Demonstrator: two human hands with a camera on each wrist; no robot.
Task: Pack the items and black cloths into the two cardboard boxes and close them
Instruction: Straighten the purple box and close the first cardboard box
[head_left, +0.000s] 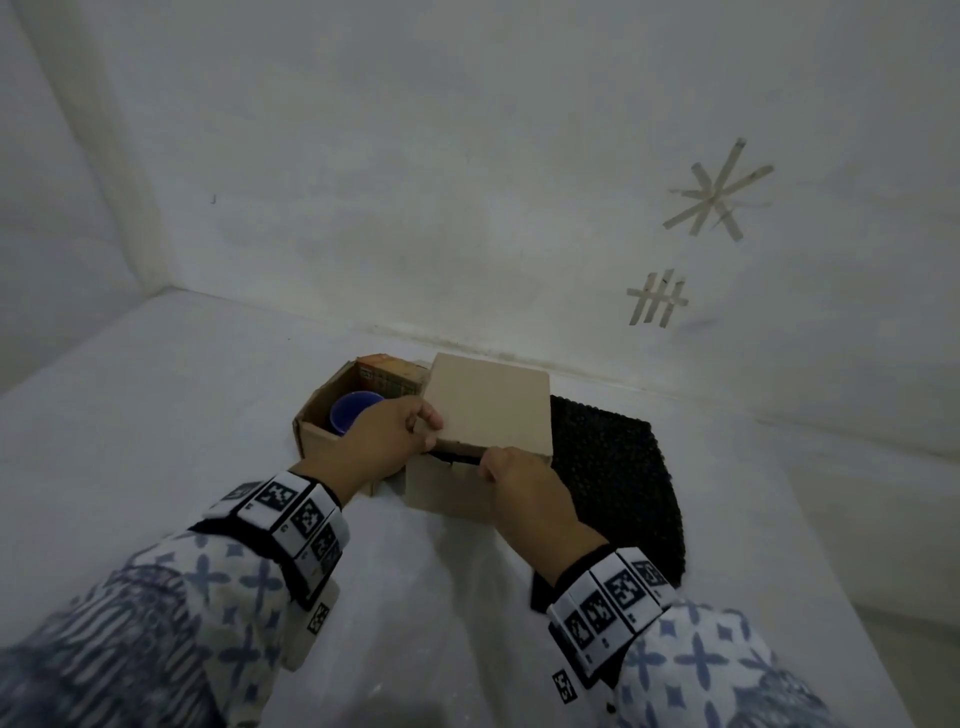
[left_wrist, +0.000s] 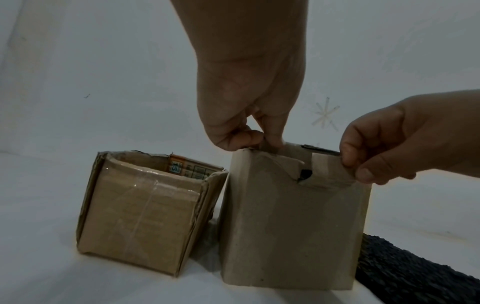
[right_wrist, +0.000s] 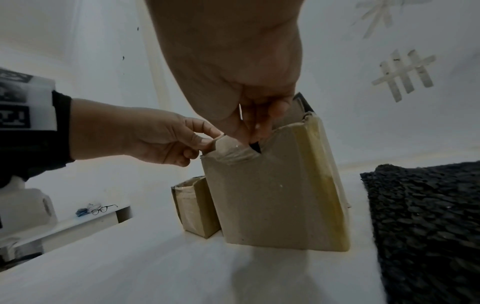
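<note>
Two cardboard boxes stand side by side near the wall. The left box (head_left: 311, 431) (left_wrist: 140, 216) is open, with a blue cup (head_left: 353, 415) and an orange printed carton (head_left: 384, 382) inside. The right box (head_left: 441, 488) (left_wrist: 291, 226) (right_wrist: 272, 195) has its lid (head_left: 488, 405) lowered almost flat. My left hand (head_left: 428, 428) (left_wrist: 257, 139) pinches the lid's front left corner. My right hand (head_left: 488, 462) (right_wrist: 255, 127) pinches the lid's front tuck flap at the box's front wall. Something dark shows in the gap under the lid. A black cloth (head_left: 613, 478) (right_wrist: 426, 216) lies flat on the table, right of the right box.
The white table (head_left: 156, 415) meets a white wall just behind the boxes, and taped marks (head_left: 717, 192) are on that wall. In the right wrist view, a low white shelf at the left carries a pair of glasses (right_wrist: 101, 208).
</note>
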